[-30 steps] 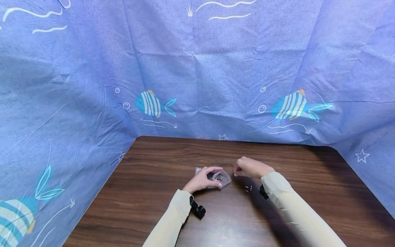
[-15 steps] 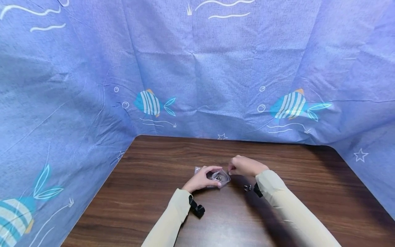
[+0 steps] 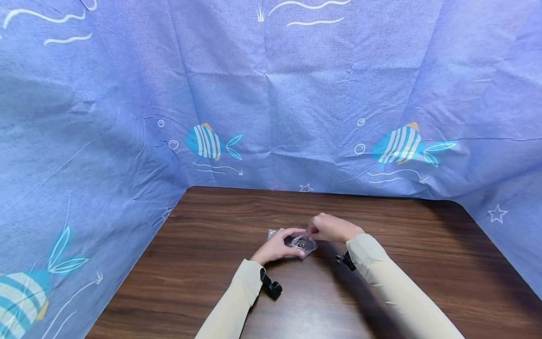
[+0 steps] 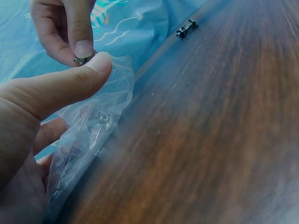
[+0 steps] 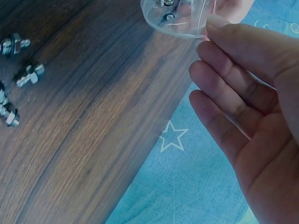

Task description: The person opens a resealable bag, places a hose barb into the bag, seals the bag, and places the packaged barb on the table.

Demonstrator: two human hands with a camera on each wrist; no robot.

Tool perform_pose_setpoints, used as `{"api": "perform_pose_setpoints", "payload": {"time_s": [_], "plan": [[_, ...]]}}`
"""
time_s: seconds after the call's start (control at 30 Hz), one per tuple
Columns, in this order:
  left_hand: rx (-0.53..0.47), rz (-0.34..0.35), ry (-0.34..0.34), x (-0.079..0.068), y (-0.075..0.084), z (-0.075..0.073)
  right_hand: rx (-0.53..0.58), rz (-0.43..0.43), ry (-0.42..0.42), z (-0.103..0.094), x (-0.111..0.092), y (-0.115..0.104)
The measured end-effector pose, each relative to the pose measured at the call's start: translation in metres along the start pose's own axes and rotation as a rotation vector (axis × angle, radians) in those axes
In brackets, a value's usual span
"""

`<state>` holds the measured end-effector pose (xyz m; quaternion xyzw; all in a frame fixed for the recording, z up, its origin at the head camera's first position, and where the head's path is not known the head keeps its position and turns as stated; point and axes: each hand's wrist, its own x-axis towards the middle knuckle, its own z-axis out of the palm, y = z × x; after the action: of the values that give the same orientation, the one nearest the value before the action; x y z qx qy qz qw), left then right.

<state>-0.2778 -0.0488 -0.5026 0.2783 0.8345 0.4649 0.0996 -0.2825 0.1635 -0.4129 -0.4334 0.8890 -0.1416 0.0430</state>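
My left hand [image 3: 277,247] holds a clear plastic bag [image 4: 88,135] by its mouth, thumb on one side and fingers on the other. Several small metal pieces [image 3: 300,244] show inside the bag. At the bag's rim, my right hand [image 3: 334,228] pinches a small metal fitting [image 4: 80,60] between thumb and forefinger. In the right wrist view, its other fingers [image 5: 215,107] lie loosely bent beside the bag. Further metal fittings [image 5: 31,74], some with hex nuts and dark rings, lie loose on the table, near the right wrist in the head view.
The brown wood-grain table [image 3: 220,212] stretches around both hands. A blue fish-print cloth [image 3: 296,94] hangs behind the table and along its sides. Black camera straps [image 3: 271,286] sit on the wrists, below the sleeves.
My right hand has moved left to the mouth of the bag, near the left fingertips. The left hand and bag have stayed in place.
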Motion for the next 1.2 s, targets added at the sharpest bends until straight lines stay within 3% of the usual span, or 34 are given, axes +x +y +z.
{"api": "perform_pose_setpoints", "payload": {"time_s": [0.27,0.47,1.2], "plan": [[-0.006,-0.004,-0.002,0.000,0.003,0.000,-0.014,0.017,0.002,0.003,0.002,0.000],[-0.012,-0.004,0.003,0.000,0.002,0.000,0.049,0.035,-0.015,0.000,-0.002,0.001],[0.021,0.010,0.011,0.001,-0.002,0.001,0.096,0.158,-0.093,-0.006,-0.042,0.020]]}}
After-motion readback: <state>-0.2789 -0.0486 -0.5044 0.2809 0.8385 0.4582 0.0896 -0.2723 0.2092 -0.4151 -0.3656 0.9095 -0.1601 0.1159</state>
